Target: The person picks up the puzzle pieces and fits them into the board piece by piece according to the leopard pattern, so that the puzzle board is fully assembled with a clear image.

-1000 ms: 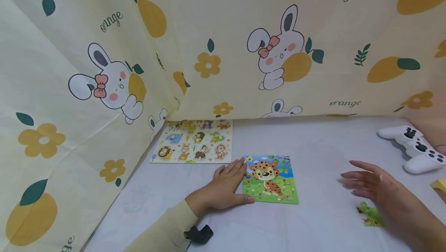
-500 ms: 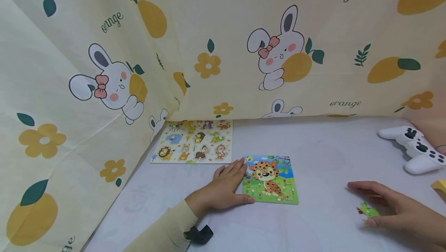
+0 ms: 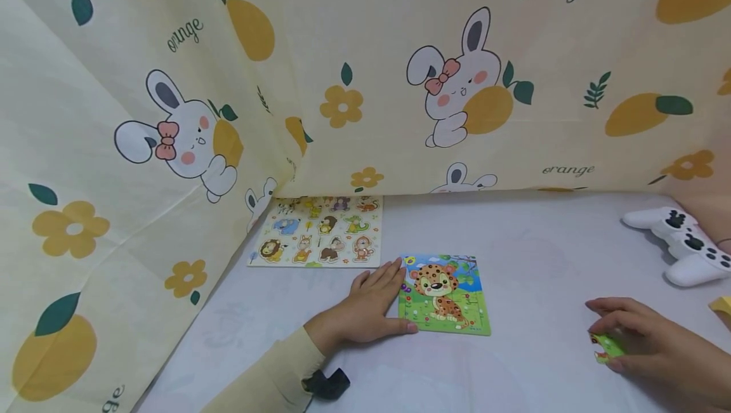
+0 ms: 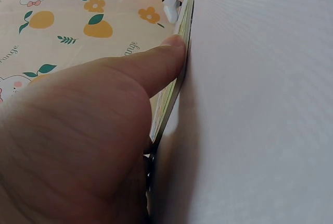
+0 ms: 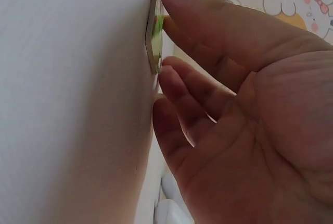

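In the head view a leopard jigsaw puzzle (image 3: 442, 292) lies flat in its green-edged board. My left hand (image 3: 368, 311) rests at the board's left side with fairly straight fingers, its thumb touching the lower left corner. The left wrist view shows that thumb (image 4: 156, 65) against the board's thin edge (image 4: 170, 96). Farther right, my right hand (image 3: 662, 349) pinches a green puzzle piece (image 3: 610, 347) between thumb and fingers. Seen from the right wrist, the piece (image 5: 156, 31) is close to the table surface; whether it is lifted I cannot tell. The hand partly covers it.
A white animal puzzle board (image 3: 316, 235) lies at the back left, partly under the printed curtain (image 3: 365, 32). A white game controller (image 3: 682, 245) is at the right, and part of a yellow object (image 3: 722, 306) shows at the right edge. White cloth (image 3: 531, 254) covers the table.
My right hand has come down over the green puzzle piece, and its fingers have closed on it. The piece has turned slightly. My left hand and the leopard puzzle have stayed in place.
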Action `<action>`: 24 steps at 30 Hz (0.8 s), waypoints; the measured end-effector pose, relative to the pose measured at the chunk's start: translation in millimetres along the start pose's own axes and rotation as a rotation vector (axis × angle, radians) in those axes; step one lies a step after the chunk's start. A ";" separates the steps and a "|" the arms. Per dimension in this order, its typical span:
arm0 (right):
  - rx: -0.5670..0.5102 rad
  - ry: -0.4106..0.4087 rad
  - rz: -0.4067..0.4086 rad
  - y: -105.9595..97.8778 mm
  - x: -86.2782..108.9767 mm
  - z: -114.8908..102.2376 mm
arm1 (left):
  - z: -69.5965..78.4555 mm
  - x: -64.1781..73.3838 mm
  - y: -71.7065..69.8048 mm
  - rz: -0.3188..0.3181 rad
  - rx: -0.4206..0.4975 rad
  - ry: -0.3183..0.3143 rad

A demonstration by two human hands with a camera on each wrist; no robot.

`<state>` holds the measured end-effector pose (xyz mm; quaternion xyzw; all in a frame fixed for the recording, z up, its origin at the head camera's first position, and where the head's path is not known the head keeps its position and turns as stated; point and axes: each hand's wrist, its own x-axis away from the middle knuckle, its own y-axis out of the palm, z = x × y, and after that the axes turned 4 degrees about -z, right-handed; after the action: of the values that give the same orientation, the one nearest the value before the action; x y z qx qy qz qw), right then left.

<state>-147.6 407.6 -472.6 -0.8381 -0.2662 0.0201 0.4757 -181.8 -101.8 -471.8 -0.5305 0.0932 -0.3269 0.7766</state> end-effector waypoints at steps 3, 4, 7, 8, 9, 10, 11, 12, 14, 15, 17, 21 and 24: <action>-0.001 0.021 -0.009 -1.3 -1.2 -3.8 | 0.4 -0.4 -0.2 0.004 0.000 0.006; -0.007 0.036 -0.016 -1.6 -1.8 -6.2 | 0.4 -0.5 -0.2 0.005 0.000 0.008; -0.049 0.113 -0.039 -2.2 -4.2 -16.1 | 0.5 -0.6 -0.4 0.005 -0.003 0.009; -0.057 0.135 -0.035 -2.0 -4.7 -19.3 | 0.4 -0.5 -0.6 0.005 -0.001 0.009; -0.067 0.151 -0.028 -2.1 -5.2 -22.3 | 0.4 -0.4 -0.8 0.003 0.000 0.008; -0.073 0.167 -0.017 -2.3 -5.6 -25.5 | 0.3 -0.3 -1.0 0.002 0.002 0.007; -0.070 0.178 0.002 -2.5 -5.8 -28.1 | 0.4 -0.2 -1.3 0.002 0.004 0.007; -0.054 0.184 0.030 -2.5 -5.8 -30.6 | 0.5 0.0 -1.6 0.001 0.005 0.006; -0.027 0.172 0.088 -2.8 -5.3 -34.6 | 0.7 0.3 -2.0 0.001 0.007 0.007; -0.018 0.162 0.118 -3.3 -5.4 -36.6 | 0.8 0.4 -2.2 0.001 0.007 0.007; -0.002 0.151 0.177 -2.7 -5.3 -40.6 | 1.1 0.6 -2.5 0.001 0.007 0.008; -0.033 0.089 0.279 -0.2 -8.5 -51.9 | 1.6 0.6 -2.9 0.002 0.005 0.010; -0.099 0.054 0.294 2.6 -15.9 -63.9 | 1.8 0.7 -3.2 0.001 0.006 0.011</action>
<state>-141.8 348.8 -443.3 -0.8908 -0.1284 0.0536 0.4326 -181.7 -101.6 -468.1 -0.5265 0.0967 -0.3295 0.7778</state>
